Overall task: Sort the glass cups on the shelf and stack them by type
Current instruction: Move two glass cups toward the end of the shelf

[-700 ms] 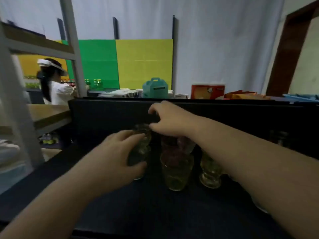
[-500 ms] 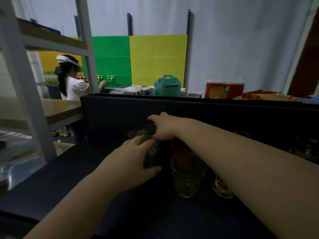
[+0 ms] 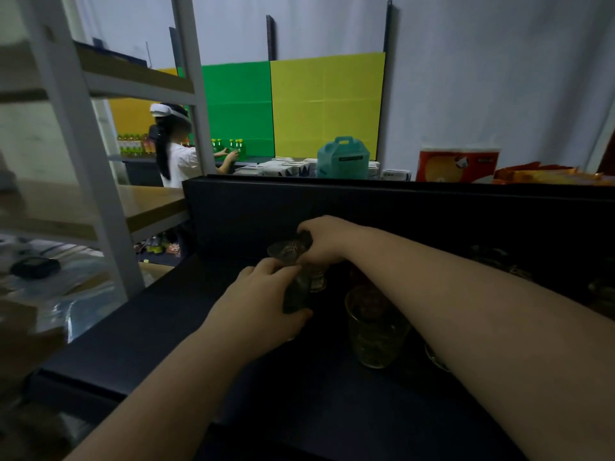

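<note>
While box print blurs unreadable, left hand (image 3: 266, 304) grips glass cup (image 3: 296, 294); right hand (image 3: 324, 242) pinches its rim.

A staged shop/stockroom set-up: white metal shelving (image 3: 100, 181) w/ wooden boards at left, a dark display shelf (image 3: 332, 207) in front. Beyond it, boxed goods, a teal carry-box (image 3: 343, 158) & a red-and-white packet (image 3: 457, 166) line a counter. A second person (image 3: 173, 154) in a white headset handles green bottles (image 3: 229, 146). Green & yellow panels (image 3: 293, 101) hang on a white curtain.
</note>
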{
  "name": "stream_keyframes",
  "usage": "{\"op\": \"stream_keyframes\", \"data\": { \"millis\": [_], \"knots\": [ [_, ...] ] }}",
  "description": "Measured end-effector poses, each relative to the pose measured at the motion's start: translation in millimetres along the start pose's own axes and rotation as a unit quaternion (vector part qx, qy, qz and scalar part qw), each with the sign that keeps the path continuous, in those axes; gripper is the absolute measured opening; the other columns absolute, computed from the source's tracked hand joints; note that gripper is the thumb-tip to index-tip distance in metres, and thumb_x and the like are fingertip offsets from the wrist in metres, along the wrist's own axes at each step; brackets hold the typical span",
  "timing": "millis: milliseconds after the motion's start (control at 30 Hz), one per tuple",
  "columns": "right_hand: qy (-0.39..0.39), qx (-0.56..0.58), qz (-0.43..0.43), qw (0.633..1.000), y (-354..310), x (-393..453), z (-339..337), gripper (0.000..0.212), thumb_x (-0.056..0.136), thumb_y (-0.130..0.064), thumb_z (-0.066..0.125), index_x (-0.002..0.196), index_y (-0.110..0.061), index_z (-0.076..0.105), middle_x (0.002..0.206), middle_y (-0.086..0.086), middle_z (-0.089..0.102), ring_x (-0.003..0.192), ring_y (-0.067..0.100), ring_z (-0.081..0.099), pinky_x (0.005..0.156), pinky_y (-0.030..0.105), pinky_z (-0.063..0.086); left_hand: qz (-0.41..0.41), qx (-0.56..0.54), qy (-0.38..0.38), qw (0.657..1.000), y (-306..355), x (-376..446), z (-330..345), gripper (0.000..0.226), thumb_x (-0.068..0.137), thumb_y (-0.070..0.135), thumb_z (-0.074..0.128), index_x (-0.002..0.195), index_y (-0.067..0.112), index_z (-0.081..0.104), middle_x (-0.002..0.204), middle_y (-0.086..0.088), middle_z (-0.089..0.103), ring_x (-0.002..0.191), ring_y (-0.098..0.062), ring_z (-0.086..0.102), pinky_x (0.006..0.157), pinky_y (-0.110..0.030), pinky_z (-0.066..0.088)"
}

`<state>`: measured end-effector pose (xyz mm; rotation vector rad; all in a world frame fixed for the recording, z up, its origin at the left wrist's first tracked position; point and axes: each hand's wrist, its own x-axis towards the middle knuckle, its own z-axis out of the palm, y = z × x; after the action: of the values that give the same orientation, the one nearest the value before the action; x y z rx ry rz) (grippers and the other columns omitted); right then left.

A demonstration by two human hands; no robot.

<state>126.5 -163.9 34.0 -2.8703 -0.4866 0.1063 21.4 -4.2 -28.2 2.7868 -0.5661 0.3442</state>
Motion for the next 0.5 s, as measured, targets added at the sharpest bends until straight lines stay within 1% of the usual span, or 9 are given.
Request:
{"op": "stream_keyframes", "data": {
  "millis": [100, 200, 267, 367, 433, 500],
  "knots": [
    [0.072, 0.018, -0.003, 0.997, -9, -28, -9, 0.050, 0.076, -0.046, 0.075, 0.119, -0.023, 0.062, 0.111, 0.001, 0.064, 0.095, 0.018, 0.063, 0.085, 0.040, 0.056, -0.027, -0.017, 0.046, 0.998, -3, -20, -11, 0.068, 0.079, 0.059, 0.062, 0.140, 0.043, 0.037, 0.136, 0.011, 0.038, 0.120, -0.015, 0.038, 0.095, -0.033, 0.040],
    [0.173, 0.030, -0.020, 0.984, -22, -64, -23, 0.050, 0.075, -0.053, 0.073, 0.112, -0.020, 0.063, 0.106, 0.002, 0.066, 0.091, 0.019, 0.063, 0.080, 0.036, 0.055, -0.034, -0.013, 0.103, 0.994, -7, -41, -32, 0.075, 0.077, 0.061, 0.063, 0.143, 0.035, 0.038, 0.133, 0.007, 0.042, 0.117, -0.020, 0.044, 0.095, -0.040, 0.045],
    [0.221, 0.037, -0.026, 0.974, -32, -92, -34, 0.055, 0.080, -0.053, 0.073, 0.120, -0.018, 0.060, 0.113, 0.001, 0.065, 0.097, 0.019, 0.062, 0.077, 0.031, 0.050, -0.021, -0.009, 0.125, 0.992, -3, -56, -49, 0.080, 0.074, 0.062, 0.064, 0.144, 0.031, 0.039, 0.135, 0.003, 0.043, 0.116, -0.023, 0.046, 0.095, -0.045, 0.046],
    [0.267, 0.027, -0.024, 0.963, -41, -143, -49, 0.069, 0.083, -0.054, 0.071, 0.139, -0.018, 0.052, 0.131, 0.003, 0.059, 0.112, 0.020, 0.058, 0.084, 0.027, 0.044, 0.025, -0.013, 0.149, 0.988, 13, -80, -71, 0.084, 0.070, 0.066, 0.060, 0.144, 0.031, 0.042, 0.135, 0.002, 0.045, 0.114, -0.023, 0.048, 0.093, -0.047, 0.048],
    [0.295, 0.030, -0.010, 0.955, -39, -182, -53, 0.071, 0.082, -0.056, 0.071, 0.142, -0.022, 0.051, 0.135, 0.003, 0.057, 0.110, 0.017, 0.055, 0.083, 0.027, 0.040, 0.056, -0.043, 0.169, 0.983, 29, -96, -77, 0.083, 0.069, 0.070, 0.058, 0.142, 0.033, 0.043, 0.133, 0.004, 0.045, 0.113, -0.024, 0.050, 0.091, -0.048, 0.049],
    [0.318, 0.025, 0.008, 0.948, -34, -222, -52, 0.068, 0.082, -0.059, 0.069, 0.139, -0.025, 0.054, 0.131, 0.000, 0.059, 0.103, 0.012, 0.052, 0.079, 0.026, 0.036, 0.092, -0.066, 0.186, 0.976, 51, -111, -76, 0.080, 0.070, 0.072, 0.057, 0.140, 0.034, 0.046, 0.131, 0.006, 0.046, 0.111, -0.024, 0.052, 0.089, -0.047, 0.050]
  ]
}}
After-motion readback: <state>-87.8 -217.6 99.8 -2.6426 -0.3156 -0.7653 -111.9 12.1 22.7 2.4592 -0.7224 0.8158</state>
